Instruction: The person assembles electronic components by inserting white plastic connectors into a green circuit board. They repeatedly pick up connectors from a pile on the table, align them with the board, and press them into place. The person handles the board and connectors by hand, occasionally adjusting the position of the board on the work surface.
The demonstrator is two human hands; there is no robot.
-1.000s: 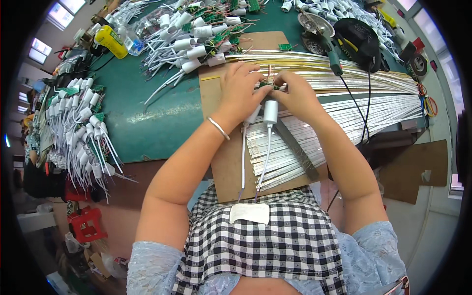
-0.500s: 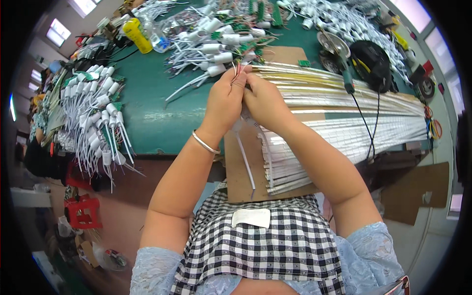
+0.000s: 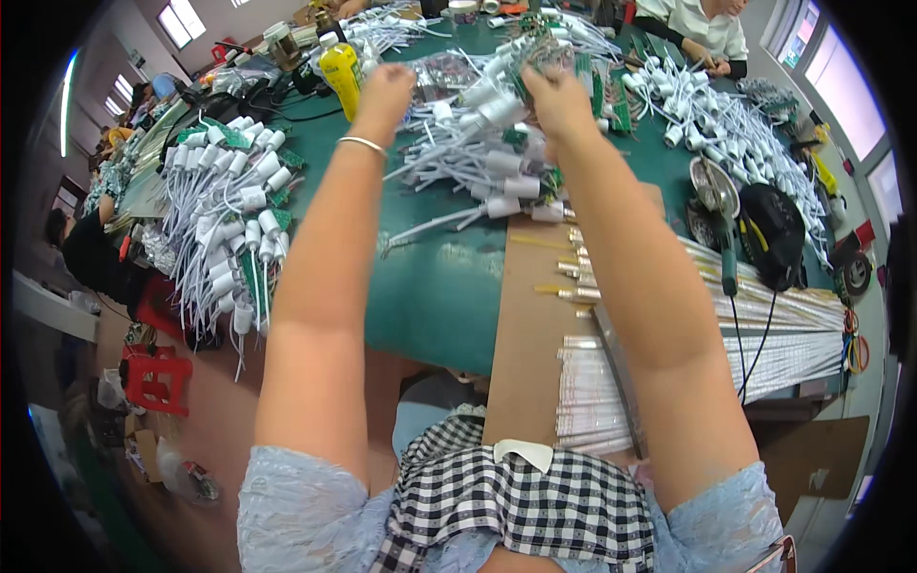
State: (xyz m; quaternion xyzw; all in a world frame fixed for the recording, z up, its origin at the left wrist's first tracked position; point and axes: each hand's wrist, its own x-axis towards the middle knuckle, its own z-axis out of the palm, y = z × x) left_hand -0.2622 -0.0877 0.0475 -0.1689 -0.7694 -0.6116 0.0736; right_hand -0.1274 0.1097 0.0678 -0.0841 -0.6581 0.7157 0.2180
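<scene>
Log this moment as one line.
left hand: fist above wired sockets | right hand: reaching into sockets | yellow bottle beside left hand

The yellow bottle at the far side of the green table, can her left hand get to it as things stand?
Probably yes. The left hand is stretched out just right of the yellow bottle, with no obstacle showing between them; only loose white wired sockets lie nearby.

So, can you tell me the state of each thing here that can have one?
left hand: closed in a fist, raised over the table
right hand: reaching into the white lamp sockets, grip hidden
yellow bottle: upright, capped
metal strips: lying flat on the cardboard sheet
bracelet: worn on the left wrist
</scene>
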